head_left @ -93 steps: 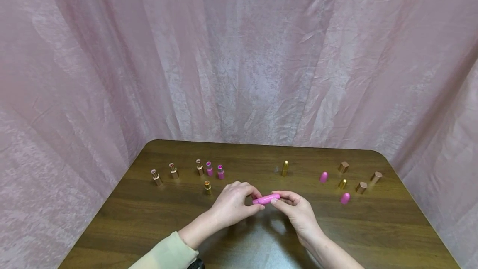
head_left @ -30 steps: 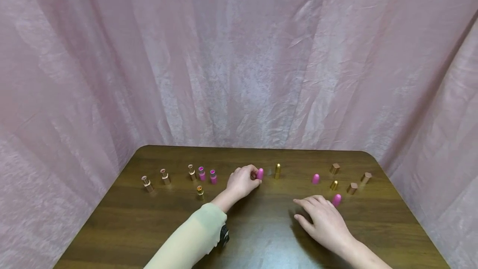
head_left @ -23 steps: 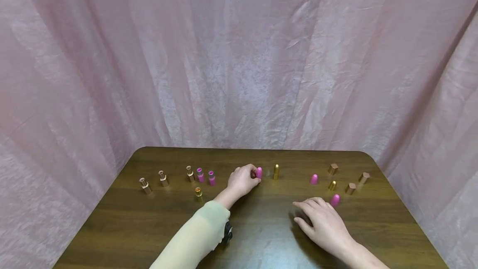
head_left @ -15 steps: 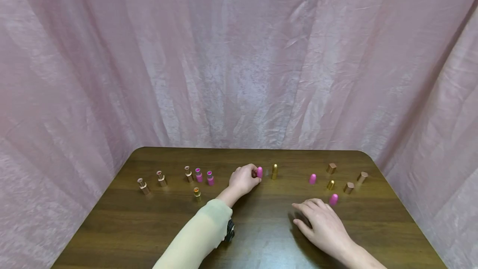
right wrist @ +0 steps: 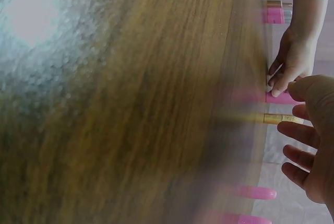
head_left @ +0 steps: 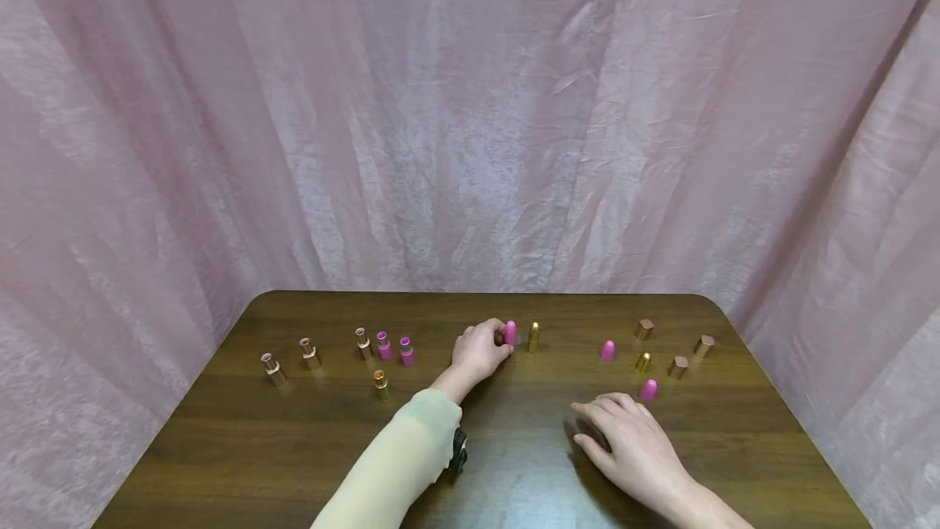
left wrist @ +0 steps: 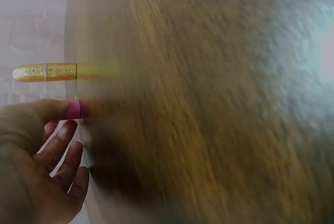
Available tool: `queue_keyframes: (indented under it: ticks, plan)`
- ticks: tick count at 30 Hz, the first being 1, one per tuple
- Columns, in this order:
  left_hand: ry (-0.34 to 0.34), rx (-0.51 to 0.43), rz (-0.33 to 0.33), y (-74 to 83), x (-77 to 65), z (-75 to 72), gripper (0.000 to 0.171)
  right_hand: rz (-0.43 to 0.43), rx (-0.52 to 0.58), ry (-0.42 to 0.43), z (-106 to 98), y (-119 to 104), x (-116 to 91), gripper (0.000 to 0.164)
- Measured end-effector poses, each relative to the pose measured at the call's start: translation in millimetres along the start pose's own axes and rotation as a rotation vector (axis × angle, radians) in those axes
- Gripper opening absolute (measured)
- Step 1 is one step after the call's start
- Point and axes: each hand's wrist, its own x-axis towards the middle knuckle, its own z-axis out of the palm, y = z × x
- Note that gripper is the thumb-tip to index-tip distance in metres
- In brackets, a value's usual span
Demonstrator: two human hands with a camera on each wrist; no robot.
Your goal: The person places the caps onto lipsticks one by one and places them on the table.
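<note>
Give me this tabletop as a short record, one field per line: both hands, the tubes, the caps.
Left hand: holds a capped pink tube upright
Right hand: holds nothing
Beside the held tube: capped gold tube, upright
Left side: three uncapped copper tubes, two uncapped pink tubes, one uncapped gold tube
Right side: three copper caps, two pink caps, one gold cap
Surface: wooden table

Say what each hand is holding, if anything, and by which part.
The left hand pinches the upright pink tube by its sides, leaving its bottom end uncovered. The right hand holds nothing.
</note>
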Motion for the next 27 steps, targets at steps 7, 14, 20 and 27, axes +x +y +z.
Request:
queue_keyframes:
  ticks: [7,14,20,27]
  plan:
    - [-0.046,0.01,0.011,-9.5,-6.4,-14.6,0.044,0.059,0.019,-0.008,-8,7,-1,0.04]
    - [-0.075,0.106,0.077,-9.8,-15.0,-48.4,0.056,0.19,0.047,-0.009,-26,30,-6,0.038]
    - [-0.027,0.167,0.18,-13.2,-32.3,-77.9,0.058,0.272,0.06,0.041,-43,51,-11,0.038]
    - [-0.032,0.232,0.281,-12.4,-57.3,-100.4,0.059,0.345,0.062,0.032,-53,69,-14,0.038]
